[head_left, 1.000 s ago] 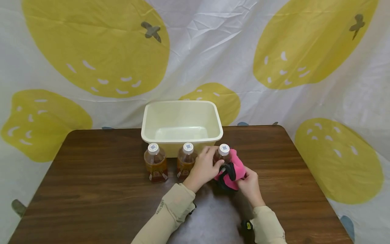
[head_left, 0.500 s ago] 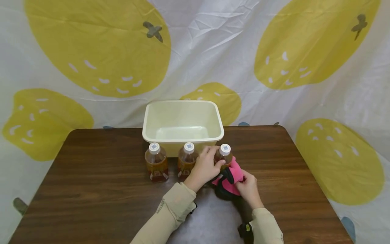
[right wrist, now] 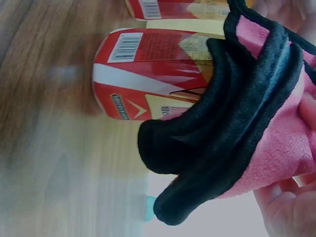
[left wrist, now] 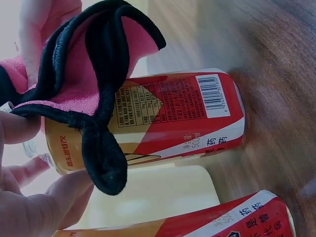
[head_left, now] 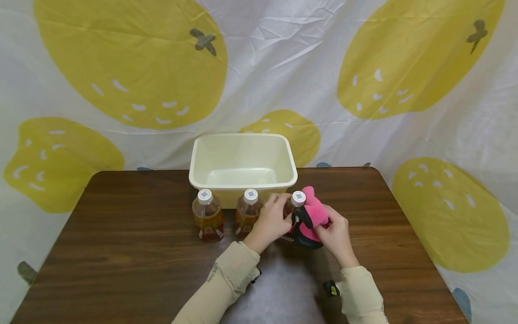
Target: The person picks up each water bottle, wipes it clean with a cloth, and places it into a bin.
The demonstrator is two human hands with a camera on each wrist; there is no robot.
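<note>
The pink cloth with black edging point(head_left: 316, 217) is bunching up at the near right side of the right bottle point(left wrist: 180, 111). On the brown surface point(head_left: 121, 252), the left bottle point(head_left: 208, 220) and middle bottle point(head_left: 247, 211) are standing upright, with a cream basin point(head_left: 243, 186) sitting just beyond. The left hand point(head_left: 272, 221) is curling its fingers round the right bottle's upper part. The right hand point(head_left: 335, 231) is pinching the cloth, its fingers closing firmly on it.
</note>
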